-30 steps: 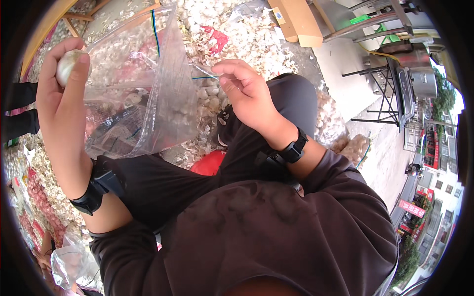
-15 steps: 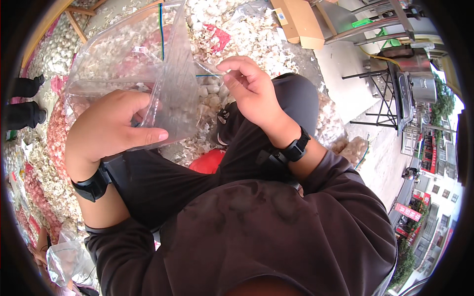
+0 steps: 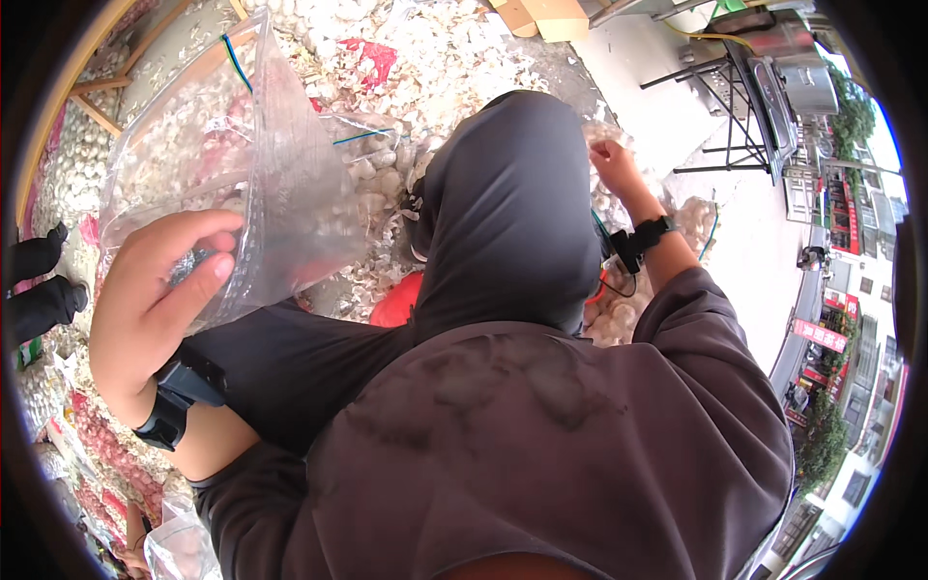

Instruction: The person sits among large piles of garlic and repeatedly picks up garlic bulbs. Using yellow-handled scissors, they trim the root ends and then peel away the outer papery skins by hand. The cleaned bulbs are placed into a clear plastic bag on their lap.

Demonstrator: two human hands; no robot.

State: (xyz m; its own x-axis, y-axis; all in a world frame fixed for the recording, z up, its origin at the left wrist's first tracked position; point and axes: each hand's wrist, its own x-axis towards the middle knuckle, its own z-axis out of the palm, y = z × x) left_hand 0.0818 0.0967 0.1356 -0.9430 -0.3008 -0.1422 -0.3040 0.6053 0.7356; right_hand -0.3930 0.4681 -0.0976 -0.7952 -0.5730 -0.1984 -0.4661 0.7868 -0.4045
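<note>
My left hand [image 3: 159, 300] grips the side of a clear plastic bag [image 3: 256, 184] with a blue-green strip along its mouth; the bag stands up over my left thigh with pale garlic showing through it. My right hand [image 3: 614, 164] is out to the right beyond my raised right knee [image 3: 512, 184], fingers curled down among pale garlic bulbs [image 3: 604, 130]; whether it holds one is hidden. Both wrists wear black bands. Loose garlic and papery skins [image 3: 387, 193] lie on the ground between my legs.
A red stool edge [image 3: 396, 304] shows under my legs. Heaps of garlic [image 3: 68, 174] lie at left by a wooden frame. Another person's dark shoes [image 3: 39, 280] stand at far left. A cardboard box [image 3: 541, 14] and a black metal stand [image 3: 744, 106] are at the upper right.
My right hand let go of the bag's mouth and swung out to the right past my knee. My left hand came down from holding a bulb and now grips the bag alone.
</note>
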